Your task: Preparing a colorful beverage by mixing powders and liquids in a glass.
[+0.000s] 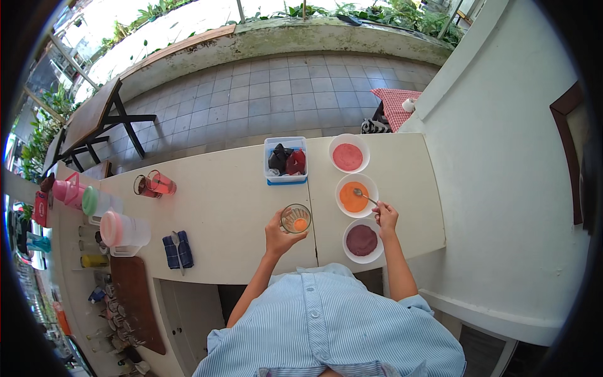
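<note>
My left hand (281, 235) holds a clear drinking glass (296, 218) with some orange contents at its bottom. In my right hand (387, 217) is the handle of a metal spoon (365, 194), whose bowl is over or in the orange contents of the middle white bowl (357, 195). Beyond it stands a white bowl with pinkish-red contents (347, 156); nearer to me, beside my right wrist, is one with purple contents (361, 240). A plastic container (285, 178) with black and red bags sits past the glass.
Two glasses with red contents (162, 182) stand at the left. A folded blue cloth (185, 249) lies on the white table (226, 202) with a spoon on it. Lidded plastic containers (136, 229) and a pink jug (70, 191) are farther left. A white wall (504, 188) rises at the right.
</note>
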Motion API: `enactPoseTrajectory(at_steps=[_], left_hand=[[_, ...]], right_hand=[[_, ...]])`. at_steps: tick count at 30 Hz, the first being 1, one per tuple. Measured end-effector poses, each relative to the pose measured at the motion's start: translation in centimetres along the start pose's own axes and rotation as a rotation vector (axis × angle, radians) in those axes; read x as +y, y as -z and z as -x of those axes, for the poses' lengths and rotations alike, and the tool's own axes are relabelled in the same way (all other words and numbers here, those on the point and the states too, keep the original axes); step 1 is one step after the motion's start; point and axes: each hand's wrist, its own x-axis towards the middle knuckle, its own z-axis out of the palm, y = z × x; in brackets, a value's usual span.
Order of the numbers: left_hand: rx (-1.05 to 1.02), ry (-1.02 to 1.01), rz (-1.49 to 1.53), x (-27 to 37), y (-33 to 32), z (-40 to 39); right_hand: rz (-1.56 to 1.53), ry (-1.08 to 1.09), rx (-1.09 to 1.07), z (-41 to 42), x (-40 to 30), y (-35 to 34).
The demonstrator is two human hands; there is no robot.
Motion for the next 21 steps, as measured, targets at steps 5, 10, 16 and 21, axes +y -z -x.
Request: enactPoseTrajectory(at_steps=[5, 10, 16, 21], left_hand=[[0.075, 0.348, 0.258, 0.2, 1.6, -0.6], [0.017, 0.007, 0.007, 0.0, 1.6, -0.2], [0.015, -0.009, 0.041, 0.3, 1.2, 1.4], [-0.026, -0.059, -0.027, -1.0, 0.7, 2.0]], right_hand=[[0.084, 0.071, 0.066, 0.7, -0.6, -0.4], [0.164, 0.184, 0.164, -0.1, 0.8, 0.7], [0.423, 0.665, 0.201, 4.8, -1.5, -1.8], [0.722, 0.843, -0.427, 8.6, -0.9, -4.5]])
